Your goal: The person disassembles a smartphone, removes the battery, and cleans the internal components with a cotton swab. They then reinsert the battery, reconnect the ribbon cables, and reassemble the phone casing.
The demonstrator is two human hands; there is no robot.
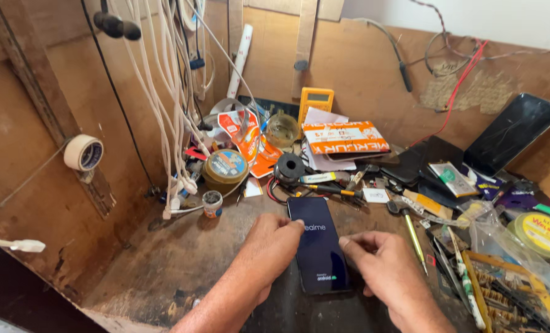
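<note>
Both hands pinch the slim black smartphone with a lit dark screen (317, 243): the left hand (273, 243) has its grip on the left edge, the right hand (383, 262) on the right edge. Steady, even pressure at both sides seems wise. It lies flat near the front edge of the scuffed wooden surface (157, 265), long axis front-to-back, top pointing away.

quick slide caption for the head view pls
Both hands, left and right, steady a lit smartphone on a cluttered wooden workbench.
</note>
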